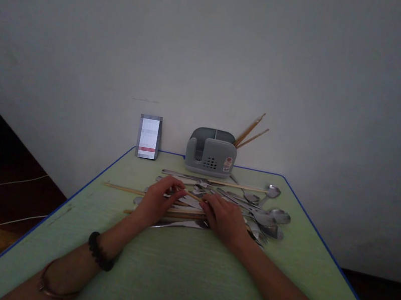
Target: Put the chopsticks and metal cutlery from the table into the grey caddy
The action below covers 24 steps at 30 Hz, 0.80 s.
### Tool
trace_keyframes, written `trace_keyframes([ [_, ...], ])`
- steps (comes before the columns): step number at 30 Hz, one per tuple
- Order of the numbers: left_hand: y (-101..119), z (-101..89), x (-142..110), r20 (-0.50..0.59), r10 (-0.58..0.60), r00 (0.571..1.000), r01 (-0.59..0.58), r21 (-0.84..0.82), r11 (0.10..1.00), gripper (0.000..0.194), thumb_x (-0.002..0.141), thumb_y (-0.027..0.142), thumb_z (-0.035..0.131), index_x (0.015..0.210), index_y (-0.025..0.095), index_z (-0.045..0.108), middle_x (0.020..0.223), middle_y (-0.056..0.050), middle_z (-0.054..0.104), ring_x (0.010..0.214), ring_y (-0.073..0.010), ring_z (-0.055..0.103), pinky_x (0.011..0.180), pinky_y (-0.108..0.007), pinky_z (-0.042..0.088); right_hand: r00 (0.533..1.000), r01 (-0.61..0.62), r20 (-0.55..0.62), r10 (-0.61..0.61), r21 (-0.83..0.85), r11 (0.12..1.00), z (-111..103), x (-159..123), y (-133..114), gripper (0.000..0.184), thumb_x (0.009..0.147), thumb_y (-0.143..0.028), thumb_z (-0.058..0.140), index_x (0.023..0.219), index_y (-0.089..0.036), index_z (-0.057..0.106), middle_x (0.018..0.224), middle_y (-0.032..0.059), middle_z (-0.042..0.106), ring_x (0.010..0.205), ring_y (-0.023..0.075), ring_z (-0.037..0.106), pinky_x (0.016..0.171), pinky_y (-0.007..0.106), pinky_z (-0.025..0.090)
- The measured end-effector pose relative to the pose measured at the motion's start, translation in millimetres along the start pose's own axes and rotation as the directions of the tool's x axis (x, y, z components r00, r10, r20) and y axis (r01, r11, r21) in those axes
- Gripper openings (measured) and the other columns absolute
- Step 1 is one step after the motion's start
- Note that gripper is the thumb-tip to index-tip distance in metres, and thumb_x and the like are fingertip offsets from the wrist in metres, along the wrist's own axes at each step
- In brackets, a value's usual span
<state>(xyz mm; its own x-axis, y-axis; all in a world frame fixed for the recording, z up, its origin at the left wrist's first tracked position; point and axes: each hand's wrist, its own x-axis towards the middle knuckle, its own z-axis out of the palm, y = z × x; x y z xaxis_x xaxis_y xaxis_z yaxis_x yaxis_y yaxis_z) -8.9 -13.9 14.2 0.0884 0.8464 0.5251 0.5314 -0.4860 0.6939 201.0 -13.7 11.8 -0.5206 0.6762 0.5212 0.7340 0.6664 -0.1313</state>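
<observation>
Over a pile of cutlery, my left hand (160, 197) and my right hand (226, 220) are close together, fingers bent in a pinch. A short stretch of a chopstick (193, 196) shows between them, gripped at both sides by my fingertips; its ends are hidden. Below and around my hands lie more chopsticks (124, 188), several metal spoons (280, 216) and forks (262, 237). A table knife (184, 224) rests at the pile's near edge. Handles in the middle of the pile are partly covered by my hands.
A grey cutlery holder (218, 158) stands at the table's back edge, with several chopsticks (251, 130) leaning out of its right side. To its left a phone (148, 138) is propped upright. The green table (180, 278) has a blue rim and meets a wall (214, 61).
</observation>
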Motion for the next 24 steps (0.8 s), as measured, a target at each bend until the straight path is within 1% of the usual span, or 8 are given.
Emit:
trace_keyframes([
  [2,-2,-0.6,3,-0.049,-0.141,0.989,0.131,-0.168,0.977,0.019,0.075,0.036,0.067,0.080,0.019,0.060,0.072,0.001,0.063,0.065,-0.0134,0.058,0.062,-0.026,0.047,1.000,0.004,0.003,-0.004,-0.007,1.000,0,0,-1,0.022,0.094,-0.029,0.042,0.103,-0.019,0.060,0.089,0.0060,0.069,0.074,0.0180,0.063,0.062,0.028,0.043],
  [4,-5,-2.5,6,-0.143,-0.295,0.945,0.223,-0.378,0.898,0.025,0.071,0.037,0.070,0.081,0.019,0.057,0.070,0.003,0.060,0.061,-0.0111,0.057,0.060,-0.023,0.046,1.000,0.001,0.005,0.000,-0.035,0.999,-1,0,-2,0.022,0.092,-0.026,0.045,0.107,-0.018,0.060,0.092,0.0069,0.069,0.080,0.0195,0.064,0.066,0.029,0.045],
  [8,-14,-9.6,13,-0.289,-0.492,0.821,0.181,-0.686,0.705,0.043,0.063,0.033,0.075,0.099,0.020,0.054,0.067,0.008,0.056,0.057,-0.0069,0.056,0.061,-0.021,0.047,0.999,-0.035,0.035,0.039,-0.110,0.993,-3,0,-2,0.025,0.092,-0.023,0.043,0.109,-0.020,0.062,0.090,0.0069,0.070,0.080,0.0198,0.064,0.066,0.029,0.045],
  [11,-17,-12.8,16,-0.291,-0.558,0.777,0.155,-0.771,0.617,0.049,0.060,0.030,0.077,0.101,0.018,0.054,0.069,0.006,0.060,0.056,-0.0066,0.057,0.060,-0.021,0.048,0.997,-0.059,0.050,0.065,-0.121,0.991,-2,-1,-1,0.027,0.094,-0.027,0.042,0.111,-0.022,0.062,0.086,0.0061,0.070,0.075,0.0192,0.064,0.060,0.028,0.044],
  [15,-14,-12.5,17,-0.222,-0.563,0.796,0.204,-0.777,0.595,0.039,0.062,0.035,0.077,0.088,0.014,0.058,0.075,0.001,0.064,0.054,-0.0068,0.057,0.055,-0.020,0.048,0.996,-0.071,0.058,0.075,-0.070,0.995,0,-2,1,0.030,0.095,-0.028,0.038,0.114,-0.024,0.062,0.086,0.0051,0.069,0.071,0.0178,0.063,0.057,0.027,0.044],
  [20,-11,-12.1,15,-0.187,-0.508,0.841,0.249,-0.699,0.670,0.040,0.067,0.046,0.072,0.087,0.014,0.060,0.083,-0.003,0.067,0.055,-0.0081,0.058,0.051,-0.020,0.047,0.998,-0.060,-0.016,0.059,-0.056,0.997,0,-2,2,0.030,0.094,-0.022,0.040,0.114,-0.021,0.062,0.093,0.0087,0.066,0.083,0.0203,0.060,0.072,0.032,0.047],
  [22,-12,-10.3,13,-0.171,-0.492,0.854,0.266,-0.669,0.694,0.041,0.069,0.048,0.070,0.090,0.014,0.061,0.086,-0.004,0.066,0.057,-0.0087,0.058,0.051,-0.021,0.047,0.998,-0.059,-0.028,0.057,-0.072,0.996,0,-2,3,0.032,0.091,-0.017,0.042,0.117,-0.020,0.060,0.098,0.0104,0.064,0.088,0.0227,0.058,0.078,0.036,0.046],
  [24,-15,-7.4,12,-0.173,-0.476,0.863,0.259,-0.657,0.708,0.043,0.073,0.046,0.067,0.102,0.016,0.058,0.094,-0.005,0.065,0.062,-0.0099,0.060,0.054,-0.022,0.048,0.997,-0.068,-0.033,0.065,-0.085,0.994,1,-1,5,0.041,0.086,-0.009,0.044,0.124,-0.021,0.056,0.107,0.0119,0.061,0.095,0.0247,0.054,0.082,0.039,0.044],
])
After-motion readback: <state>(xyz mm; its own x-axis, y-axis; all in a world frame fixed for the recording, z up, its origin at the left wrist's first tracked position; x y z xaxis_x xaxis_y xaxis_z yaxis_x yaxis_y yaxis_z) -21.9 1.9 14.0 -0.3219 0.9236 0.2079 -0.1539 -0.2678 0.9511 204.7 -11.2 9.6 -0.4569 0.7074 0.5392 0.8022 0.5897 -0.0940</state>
